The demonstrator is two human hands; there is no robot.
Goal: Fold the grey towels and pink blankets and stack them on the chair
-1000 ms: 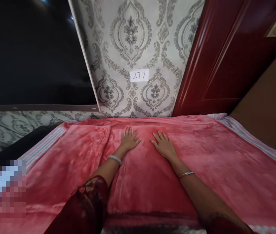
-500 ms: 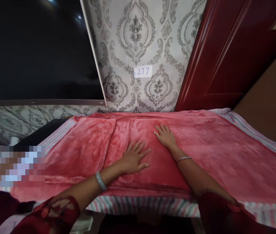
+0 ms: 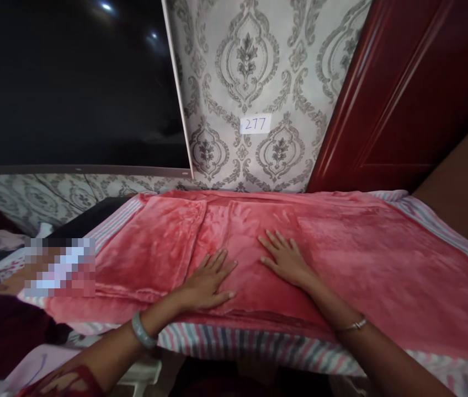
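Observation:
A plush pink-red blanket (image 3: 383, 264) lies spread out, with folded panels on its left half. My left hand (image 3: 207, 281) rests flat near the left edge of the middle folded panel (image 3: 259, 298), its fingers spread. On the right part of the same panel, my right hand (image 3: 286, 256) lies palm down, fingers also apart. Neither hand grips the cloth. To the left, another folded panel (image 3: 151, 248) of the plush fabric lies flat, with a gap strip between the two panels.
Striped cloth (image 3: 259, 344) hangs along the front edge beneath the blanket. A large dark television screen (image 3: 72, 88) stands at the back left. Behind are patterned wallpaper with a paper label (image 3: 255, 124) and a dark red door (image 3: 399, 94). Clothes lie at far left.
My right hand has slid toward me over the panel. My left hand has moved a little left and toward me. The view has shifted slightly left.

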